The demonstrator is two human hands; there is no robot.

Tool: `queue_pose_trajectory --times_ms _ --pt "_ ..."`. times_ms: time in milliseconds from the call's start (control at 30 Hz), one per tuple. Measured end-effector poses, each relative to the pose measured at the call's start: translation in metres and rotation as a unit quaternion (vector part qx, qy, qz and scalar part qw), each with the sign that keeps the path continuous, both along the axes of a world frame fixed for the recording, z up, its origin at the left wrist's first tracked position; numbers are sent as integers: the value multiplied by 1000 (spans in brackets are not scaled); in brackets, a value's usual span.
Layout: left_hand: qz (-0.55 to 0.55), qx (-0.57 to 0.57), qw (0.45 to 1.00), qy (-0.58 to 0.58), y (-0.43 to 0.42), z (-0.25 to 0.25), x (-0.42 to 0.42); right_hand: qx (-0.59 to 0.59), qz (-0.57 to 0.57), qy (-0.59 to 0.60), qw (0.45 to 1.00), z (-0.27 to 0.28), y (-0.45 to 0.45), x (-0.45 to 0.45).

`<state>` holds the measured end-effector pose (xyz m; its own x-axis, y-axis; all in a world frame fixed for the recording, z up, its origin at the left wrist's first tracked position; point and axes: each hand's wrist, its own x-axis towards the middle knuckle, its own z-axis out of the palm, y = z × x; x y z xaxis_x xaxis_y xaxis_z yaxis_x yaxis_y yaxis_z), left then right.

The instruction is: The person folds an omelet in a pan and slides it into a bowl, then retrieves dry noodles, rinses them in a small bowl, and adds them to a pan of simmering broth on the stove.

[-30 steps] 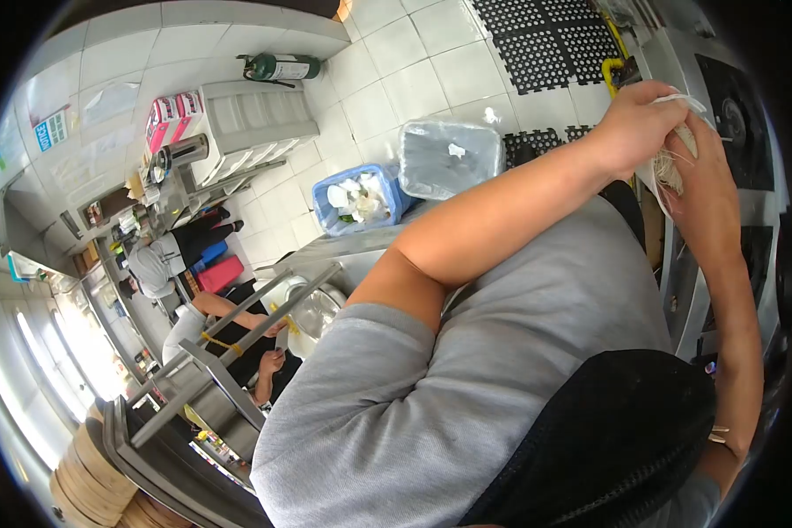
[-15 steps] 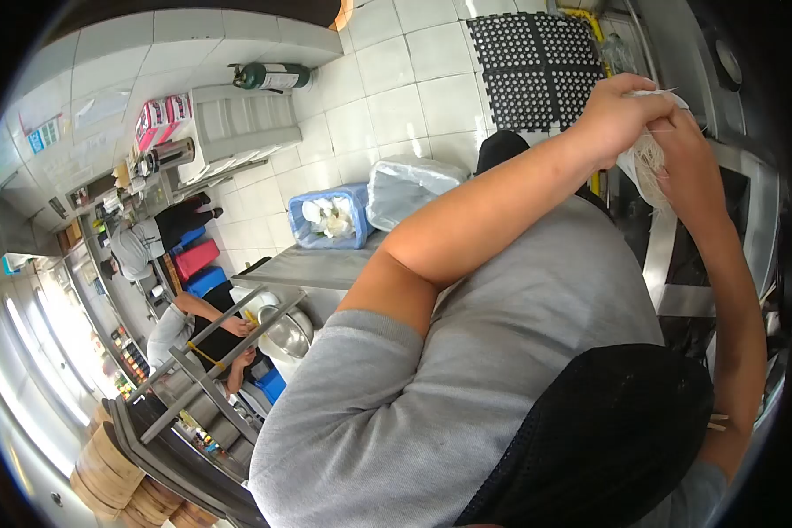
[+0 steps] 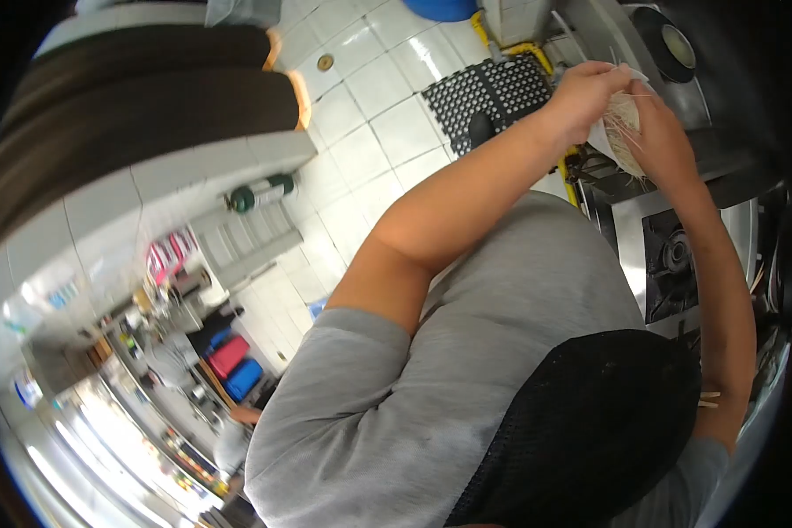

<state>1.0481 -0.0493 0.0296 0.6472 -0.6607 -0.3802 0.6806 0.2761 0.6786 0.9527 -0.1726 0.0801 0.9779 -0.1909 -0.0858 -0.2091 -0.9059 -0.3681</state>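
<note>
Up at the right, both my hands are closed around a bundle of thin pale strands that looks like dry noodles, with a white sheet or wrapper against it. My left hand grips the upper end, fingers curled near the wrapper. On the other side, my right hand has its fingers bent over the strands. Several loose strands stick out between the hands. Below them lies a stove with a black burner grate.
A black pan sits beyond my hands. A yellow pipe runs low by a perforated black mat on the tiled floor. A fire extinguisher stands at the left. Co-workers are in the background.
The view has turned, bringing more of the burner and the black pan into sight. Both hands keep hold of the strand bundle, which appears slightly further left. The bins have mostly left view.
</note>
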Motion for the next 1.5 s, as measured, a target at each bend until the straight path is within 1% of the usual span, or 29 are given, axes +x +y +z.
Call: queue_pose_trajectory --times_ms 67,100,133,200,267,333,400,467,500,533,567,600,633,700,733,800,833,900,933,1000,1033,1067,1100,1133,1200,1300,1367,1500 --pt "-88 25 995 48 -4 14 34 57 -5 0 998 12 -13 17" --pt "-118 21 992 31 -17 1 51 54 -22 -3 998 22 -18 26" --pt "-134 20 990 27 -31 -1 72 61 -21 14 998 42 -17 33" --pt "-187 -33 980 64 -48 -10 95 78 -35 40 996 64 -17 45" --pt "-234 -18 970 69 -62 6 115 -4 15 26 1000 74 -24 53" --pt "-273 -17 961 -28 -81 21 131 -16 -4 17 1000 74 -38 63" --pt "-297 -12 954 -30 -108 22 144 -62 31 26 997 72 -56 77" --pt "-288 29 946 -143 -129 25 157 -42 13 51 998 61 -79 89" --pt "-303 81 937 -156 -141 21 167 -25 7 72 997 56 -92 97" --pt "-306 80 935 -161 -154 16 177 -27 2 68 997 50 -106 105" --pt "-322 64 937 -119 -167 8 187 -7 23 47 999 40 -121 111" --pt "-324 64 937 -109 -177 0 196 14 45 28 999 32 -135 117" --pt "-326 65 938 -100 -188 -10 205 13 46 25 999 24 -148 124" --pt "-338 66 935 -86 -206 -29 222 50 63 35 996 8 -170 136" --pt "-339 77 933 -97 -213 -33 227 57 64 37 996 5 -175 143" --pt "-337 89 931 -105 -228 -40 236 27 66 26 997 0 -187 157" --pt "-332 109 931 -103 -234 -40 239 30 69 31 997 -11 -195 161" --pt "-327 129 932 -94 -248 -45 241 -20 48 13 999 -41 -207 168" --pt "-337 149 926 -88 -254 -48 242 -18 49 19 998 -47 -206 169" --pt "-349 168 918 -84 -267 -52 246 -65 15 14 998 -57 -209 177" --pt "-360 178 911 -97 -270 -52 246 -65 12 16 998 -56 -212 182" --pt "-372 189 902 -111 -274 -51 248 -69 -7 52 996 -55 -214 187" --pt "-378 190 900 -108 -278 -53 250 -71 -28 92 993 -55 -213 190" --pt "-382 175 902 -97 -279 -59 248 -65 -34 99 992 -58 -211 193" --pt "-389 156 904 -81 -286 -71 247 -67 -91 73 991 -65 -211 200" --pt "-382 142 910 -74 -288 -87 246 -67 -102 83 989 -75 -218 207" --pt "-393 119 905 -108 -289 -88 248 -64 -108 86 988 -74 -219 212" --pt "-409 91 904 -82 -289 -83 251 -67 -135 77 986 -80 -225 213"
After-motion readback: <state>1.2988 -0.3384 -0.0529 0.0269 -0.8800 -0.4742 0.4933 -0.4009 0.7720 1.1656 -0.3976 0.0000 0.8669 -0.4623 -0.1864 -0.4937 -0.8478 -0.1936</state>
